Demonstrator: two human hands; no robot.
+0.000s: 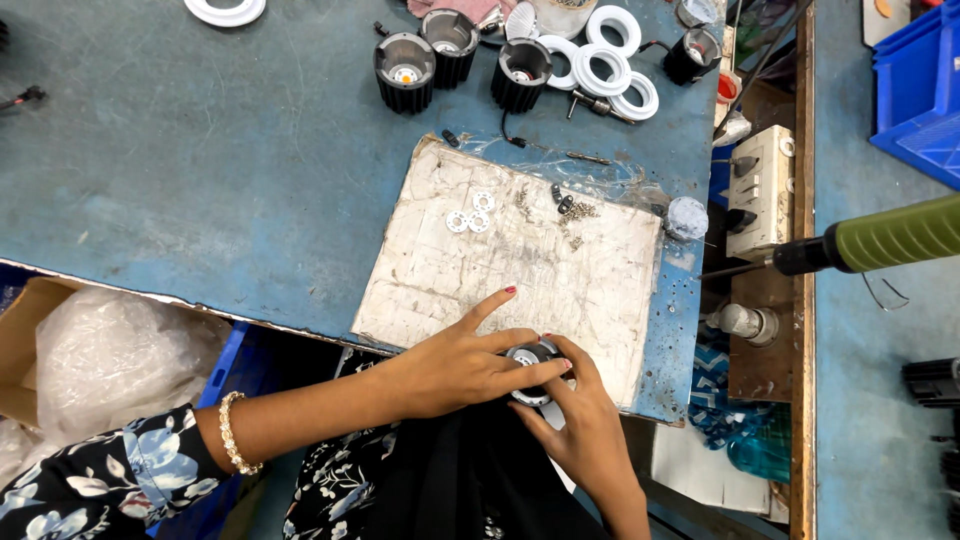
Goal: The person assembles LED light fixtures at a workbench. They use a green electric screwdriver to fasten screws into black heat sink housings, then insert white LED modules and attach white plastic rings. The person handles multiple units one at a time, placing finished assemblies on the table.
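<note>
**Fitting work on small black housing at bench edge – in progress**

While both hands close on one small black housing (pixel 531 368) at the near edge of the worn white work board (pixel 500 270), the step in hand reads as seating or aligning a part in the housing's top, which shows a pale round insert.

Left hand (pixel 455 365): comes in from the left, thumb and middle fingers pinched onto the housing rim, index finger stretched out and resting on the board. Right hand (pixel 580 420): comes up from below, fingers curled round the housing's right side, thumb under it. Grip is pressed together on both sides; housing sits between the fingertips, approx. over the board's front edge, above the person's lap. Cannot tell whether its base rests on the board or is held free.

Nearby stock:
- three small white washers (pixel 470 215) mid-board, well apart from the hands
- scatter of small screws (pixel 570 210) just right of those
- finned black housings (pixel 460 60) in a group at the back of the blue bench (pixel 200 170)
- white plastic rings (pixel 605 65) beside them
- green-handled powered screwdriver (pixel 870 240) hanging at right, tip pointing left, not held.

Judgement: assy step is mid-way; insert appears in place but not fastened, no screw visible in it. Next move calls for one hand to keep the housing steady while the other frees up for a fastener or the driver; both are out of reach of the present grip, so a re-grip is req'd first.
</note>
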